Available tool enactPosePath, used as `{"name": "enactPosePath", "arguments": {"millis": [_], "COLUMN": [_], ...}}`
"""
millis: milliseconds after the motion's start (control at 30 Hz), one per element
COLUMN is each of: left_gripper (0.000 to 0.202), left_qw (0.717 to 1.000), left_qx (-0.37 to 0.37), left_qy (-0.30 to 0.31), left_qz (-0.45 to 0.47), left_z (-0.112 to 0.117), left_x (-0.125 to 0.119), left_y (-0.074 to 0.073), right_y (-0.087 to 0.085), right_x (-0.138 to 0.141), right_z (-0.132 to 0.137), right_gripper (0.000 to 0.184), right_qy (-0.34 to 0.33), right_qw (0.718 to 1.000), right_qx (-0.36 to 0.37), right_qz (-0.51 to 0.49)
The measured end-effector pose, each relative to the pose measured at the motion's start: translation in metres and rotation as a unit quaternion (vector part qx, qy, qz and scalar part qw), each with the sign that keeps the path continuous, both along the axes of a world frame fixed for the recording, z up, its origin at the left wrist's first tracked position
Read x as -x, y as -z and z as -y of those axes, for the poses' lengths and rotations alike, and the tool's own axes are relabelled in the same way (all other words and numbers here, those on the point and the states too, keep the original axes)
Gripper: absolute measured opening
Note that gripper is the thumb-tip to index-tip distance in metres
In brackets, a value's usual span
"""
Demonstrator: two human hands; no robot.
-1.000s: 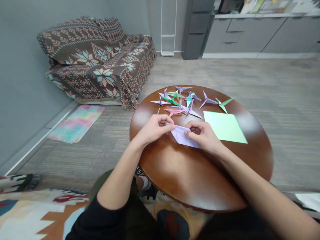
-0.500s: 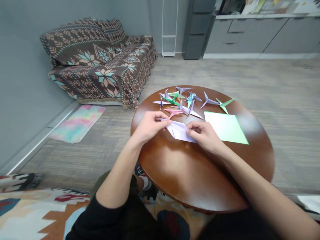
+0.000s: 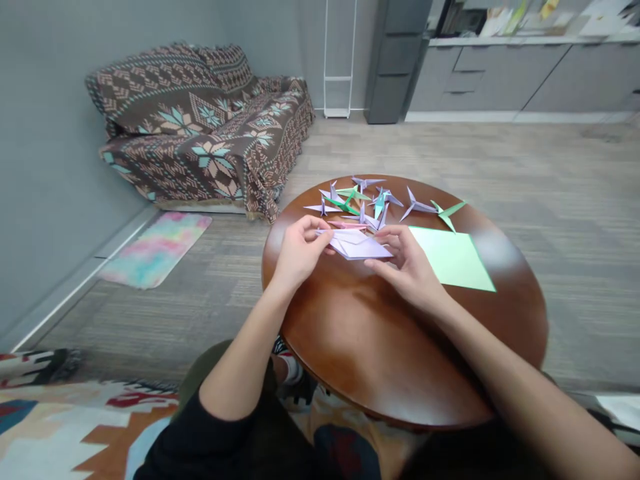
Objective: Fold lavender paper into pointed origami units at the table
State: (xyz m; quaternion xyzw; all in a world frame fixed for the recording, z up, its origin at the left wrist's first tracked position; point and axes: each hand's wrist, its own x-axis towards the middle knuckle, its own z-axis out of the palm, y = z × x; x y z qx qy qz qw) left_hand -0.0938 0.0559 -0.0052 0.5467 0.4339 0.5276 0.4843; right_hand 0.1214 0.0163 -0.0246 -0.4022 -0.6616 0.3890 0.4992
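Observation:
A folded lilac origami paper (image 3: 359, 248) is held above the round brown table (image 3: 380, 360). My left hand (image 3: 303, 252) pinches its left corner between thumb and fingers. At the paper's right corner is my right hand (image 3: 407, 267), its thumb and fingers spread apart; whether its fingertips touch the paper I cannot tell. Just behind the paper lies a pink folded piece (image 3: 345, 225), partly hidden. Several folded paper cranes in lilac and green, such as a dark green crane (image 3: 345, 202), cluster beyond it. A light green paper sheet (image 3: 453, 259) lies flat right of my right hand.
At the table's back right stand a lilac crane (image 3: 416, 203) and a green crane (image 3: 448, 213). A sofa with a patterned cover (image 3: 210, 133) and a pastel mat (image 3: 157, 248) are on the left. Grey cabinets (image 3: 495, 77) line the far wall.
My right hand has loosened from a pinch, its thumb now apart from the fingers. The lilac paper has tilted to a flatter angle, and its right end has risen.

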Motion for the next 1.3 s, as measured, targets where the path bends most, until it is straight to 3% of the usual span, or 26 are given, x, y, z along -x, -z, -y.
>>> {"name": "enactPosePath", "arguments": {"millis": [100,200,300,433,533,767,967,1133,1300], "left_gripper": [0.033,0.023,0.020,0.030,0.036,0.033,0.025,0.020,0.021], "left_qw": [0.999,0.992,0.980,0.988,0.992,0.995,0.994,0.989,0.977], "left_qx": [-0.002,-0.012,-0.011,-0.016,-0.035,-0.051,-0.068,-0.097,-0.129], "left_qy": [0.024,0.123,0.195,0.145,0.111,0.074,0.076,0.076,0.080], "left_qz": [0.028,0.034,-0.030,-0.051,-0.041,-0.031,-0.051,-0.085,-0.150], "left_z": [0.005,0.008,0.008,0.007,0.007,0.009,0.016,0.018,0.018], "left_x": [-0.003,0.004,0.013,0.011,0.004,-0.006,-0.012,-0.014,-0.008], "left_y": [-0.003,-0.010,-0.014,-0.011,-0.006,0.000,-0.003,-0.004,-0.008], "right_y": [0.001,-0.002,-0.006,-0.005,-0.003,-0.007,-0.007,-0.009,-0.007], "right_x": [-0.001,-0.003,-0.004,-0.002,0.000,0.008,0.007,0.006,0.005], "right_z": [0.001,0.001,0.002,0.000,-0.001,0.005,0.007,0.008,0.003], "right_gripper": [0.027,0.020,0.024,0.033,0.054,0.065,0.025,0.022,0.026], "right_qy": [0.018,0.031,0.020,0.028,0.064,0.013,0.019,0.033,-0.001], "right_qw": [0.998,0.999,1.000,0.999,0.996,0.992,0.997,0.991,0.972], "right_qx": [-0.033,-0.009,0.014,0.001,-0.012,0.007,0.016,0.055,0.149], "right_qz": [0.045,0.020,-0.008,-0.036,-0.060,-0.123,-0.078,-0.117,-0.184]}}
